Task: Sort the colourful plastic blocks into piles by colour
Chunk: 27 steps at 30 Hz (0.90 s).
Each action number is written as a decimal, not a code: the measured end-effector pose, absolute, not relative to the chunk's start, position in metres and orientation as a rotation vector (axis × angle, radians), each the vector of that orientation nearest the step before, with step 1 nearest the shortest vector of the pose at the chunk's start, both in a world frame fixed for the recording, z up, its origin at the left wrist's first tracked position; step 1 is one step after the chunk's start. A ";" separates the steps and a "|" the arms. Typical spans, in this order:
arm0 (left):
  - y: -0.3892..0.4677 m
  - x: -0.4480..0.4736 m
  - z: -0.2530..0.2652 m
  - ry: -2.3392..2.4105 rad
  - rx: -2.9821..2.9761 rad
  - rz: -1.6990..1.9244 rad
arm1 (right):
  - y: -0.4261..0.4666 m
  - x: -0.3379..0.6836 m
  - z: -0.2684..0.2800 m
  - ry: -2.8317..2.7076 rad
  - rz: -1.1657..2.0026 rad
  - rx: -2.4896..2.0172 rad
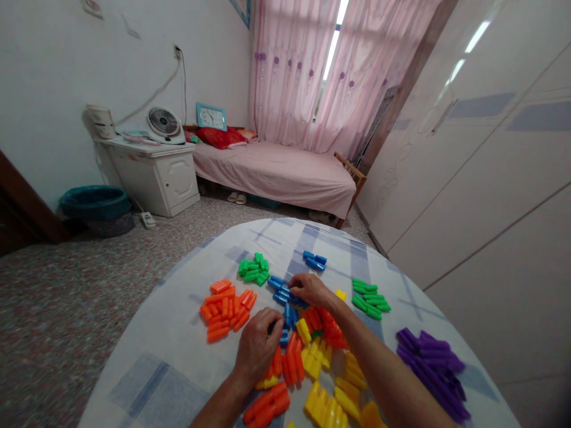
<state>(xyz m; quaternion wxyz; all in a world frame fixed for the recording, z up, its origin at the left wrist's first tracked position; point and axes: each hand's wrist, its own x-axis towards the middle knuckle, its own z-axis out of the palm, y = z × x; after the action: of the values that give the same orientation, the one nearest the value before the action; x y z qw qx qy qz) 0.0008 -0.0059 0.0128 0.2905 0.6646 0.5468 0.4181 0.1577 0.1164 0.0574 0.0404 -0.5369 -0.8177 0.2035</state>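
Both my hands are over a cluster of blue plastic tube-like pieces (281,290) in the middle of the table. My right hand (311,290) has its fingers bent down and closed at the upper blue pieces; its fingertips seem to pinch one. Left of the lower blue pieces, my left hand (261,340) is curled with thumb and forefinger close together, and what lies between them is hidden. Red-orange pieces (294,358) and yellow pieces (313,358) lie close below my hands. My right forearm covers part of the red and yellow ones.
Around the round table (178,333) are separate piles: orange pieces (225,309), green pieces (253,269), a few blue pieces (314,261), more green pieces (370,298) and purple pieces (430,362). Beyond stand a bed (285,163), a white cabinet (173,184) and a bin (96,205).
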 end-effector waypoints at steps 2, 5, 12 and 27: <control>-0.006 0.001 0.013 1.456 1.774 1.113 | 0.112 0.155 0.061 -2.523 0.581 -1.656; -0.006 0.001 0.014 1.458 1.782 1.112 | 0.102 0.145 0.066 -2.604 0.324 -1.707; -0.007 0.000 0.014 1.454 1.775 1.123 | 0.089 0.132 0.065 -2.710 0.036 -1.643; -0.006 0.001 0.015 1.468 1.811 1.102 | 0.100 0.156 0.075 -2.523 -0.041 -1.660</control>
<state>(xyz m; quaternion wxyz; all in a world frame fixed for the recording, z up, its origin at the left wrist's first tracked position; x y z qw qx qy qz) 0.0007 -0.0061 0.0146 0.2780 0.6746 0.5468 0.4106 0.1559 0.0999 0.0748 0.0604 -0.5486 -0.8338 -0.0137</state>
